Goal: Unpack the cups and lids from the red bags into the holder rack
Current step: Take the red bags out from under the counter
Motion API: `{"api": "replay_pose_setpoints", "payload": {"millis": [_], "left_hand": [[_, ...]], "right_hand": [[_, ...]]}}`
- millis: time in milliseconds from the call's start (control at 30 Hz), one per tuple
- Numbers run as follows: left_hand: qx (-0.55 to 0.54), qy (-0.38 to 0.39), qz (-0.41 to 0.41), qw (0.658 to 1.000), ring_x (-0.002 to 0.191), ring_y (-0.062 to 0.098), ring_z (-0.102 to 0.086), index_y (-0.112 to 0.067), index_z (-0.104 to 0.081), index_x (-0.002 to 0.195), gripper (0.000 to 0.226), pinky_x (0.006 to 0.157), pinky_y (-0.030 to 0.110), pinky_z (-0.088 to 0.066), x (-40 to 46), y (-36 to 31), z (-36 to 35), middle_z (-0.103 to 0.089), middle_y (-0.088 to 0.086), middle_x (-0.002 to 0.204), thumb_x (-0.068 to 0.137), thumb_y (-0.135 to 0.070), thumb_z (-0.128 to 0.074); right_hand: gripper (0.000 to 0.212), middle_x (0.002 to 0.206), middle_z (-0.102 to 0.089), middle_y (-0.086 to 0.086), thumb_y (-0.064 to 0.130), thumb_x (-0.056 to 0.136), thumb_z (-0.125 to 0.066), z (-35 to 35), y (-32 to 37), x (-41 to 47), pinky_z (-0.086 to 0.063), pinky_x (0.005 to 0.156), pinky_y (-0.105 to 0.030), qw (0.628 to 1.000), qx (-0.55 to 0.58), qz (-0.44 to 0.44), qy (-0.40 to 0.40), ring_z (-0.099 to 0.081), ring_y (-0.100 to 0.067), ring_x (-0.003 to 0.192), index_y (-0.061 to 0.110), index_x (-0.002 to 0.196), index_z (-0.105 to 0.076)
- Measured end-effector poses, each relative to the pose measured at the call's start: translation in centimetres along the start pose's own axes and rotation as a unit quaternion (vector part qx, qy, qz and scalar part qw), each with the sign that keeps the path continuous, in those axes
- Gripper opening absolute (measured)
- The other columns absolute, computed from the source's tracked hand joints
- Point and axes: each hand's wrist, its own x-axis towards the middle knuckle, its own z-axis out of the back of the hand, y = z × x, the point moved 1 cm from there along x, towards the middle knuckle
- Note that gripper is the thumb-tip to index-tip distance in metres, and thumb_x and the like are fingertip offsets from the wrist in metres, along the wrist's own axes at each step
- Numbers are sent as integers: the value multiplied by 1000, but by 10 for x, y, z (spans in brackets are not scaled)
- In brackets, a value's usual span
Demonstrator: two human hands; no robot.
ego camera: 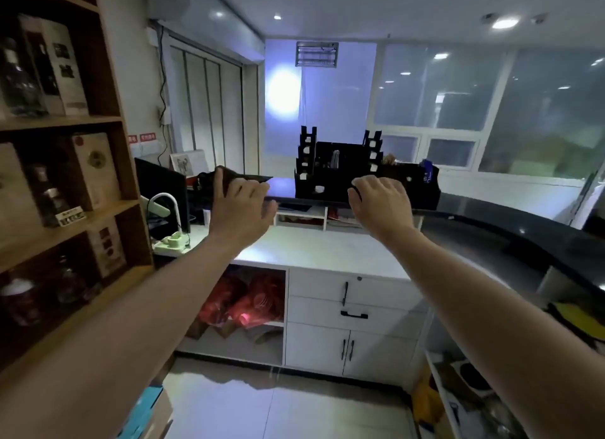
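A black holder rack (340,170) stands on the dark raised counter (491,219) straight ahead, with stepped slots on both sides. Two red bags (252,304) lie in the open shelf under the white worktop, lower centre. My left hand (240,206) is stretched forward to the left of the rack, fingers spread, holding nothing. My right hand (381,203) hovers in front of the rack's lower right part, fingers apart and curved; whether it touches the rack is unclear. No cups or lids show outside the bags.
A wooden shelf unit (65,190) with boxes and bottles fills the left. A white worktop (327,252) sits over drawers and cabinet doors (350,330). A monitor (163,193), a dark cloth-like object (226,177) and a green power strip (172,244) sit left. Cluttered shelves (458,389) at lower right.
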Motion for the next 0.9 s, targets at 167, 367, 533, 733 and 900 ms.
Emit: {"api": "replay_pose_setpoints", "payload": {"millis": [167, 367, 533, 733, 900], "left_hand": [[44, 52, 6, 998, 85, 28, -66, -14, -70, 108, 22, 119, 55, -24, -51, 43, -47, -72, 6, 81, 97, -21, -53], [86, 194, 18, 977, 70, 26, -64, -18, -67, 100, 15, 97, 43, -45, -100, 91, -110, -66, 0, 66, 91, -7, -61], [66, 248, 73, 964, 83, 23, -69, -16, -70, 110, 26, 97, 41, -45, -142, 118, -170, -73, 0, 81, 90, -6, -58], [50, 329, 174, 927, 81, 22, -65, -23, -64, 94, 18, 78, 37, -43, -193, 139, -237, -68, -3, 82, 91, -23, -46], [41, 386, 207, 898, 85, 22, -64, -22, -63, 98, 16, 82, 38, -45, -233, 162, -267, -69, -4, 90, 91, -26, -49]], "right_hand": [[22, 81, -65, -6, 19, 99, -48, -79, 52, -16, -43, 71, -38, 996, 55, 29, 61, -59, -30, 74, 12, 87, -64], [28, 89, -66, -4, 29, 103, -44, -191, 103, -24, -50, 64, -36, 979, 152, 41, 130, -59, -24, 73, 11, 98, -65], [29, 95, -66, -5, 36, 103, -43, -284, 135, -39, -50, 64, -36, 957, 201, 54, 204, -62, -28, 78, 14, 99, -62], [25, 85, -59, -4, 33, 101, -45, -384, 177, -57, -50, 62, -37, 915, 261, 73, 298, -60, -27, 73, 14, 92, -59], [23, 82, -55, -3, 33, 98, -48, -444, 223, -71, -39, 58, -35, 889, 267, 71, 365, -57, -30, 74, 16, 83, -52]]}}
